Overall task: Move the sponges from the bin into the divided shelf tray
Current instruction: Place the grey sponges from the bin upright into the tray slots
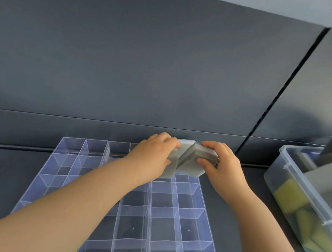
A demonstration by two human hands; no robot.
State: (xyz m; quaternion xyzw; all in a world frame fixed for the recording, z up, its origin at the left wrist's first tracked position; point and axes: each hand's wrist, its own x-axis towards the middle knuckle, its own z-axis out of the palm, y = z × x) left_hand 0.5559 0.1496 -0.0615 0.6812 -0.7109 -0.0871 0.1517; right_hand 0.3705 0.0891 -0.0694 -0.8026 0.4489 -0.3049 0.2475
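A clear divided tray (162, 213) with several compartments lies on the dark shelf in front of me. Over its far right corner I hold two grey sponges pressed edge to edge. My left hand (153, 155) grips the left grey sponge (171, 166). My right hand (223, 166) grips the right grey sponge (195, 163), which is tilted. At the right stands a clear plastic bin (292, 183) holding several grey sponges (326, 177) and yellow sponges (290, 195).
A dark grey back wall (148, 60) rises right behind the tray's far edge. A black vertical seam (280, 93) splits the wall panels. The bin sits a little to the right of the tray on the same shelf.
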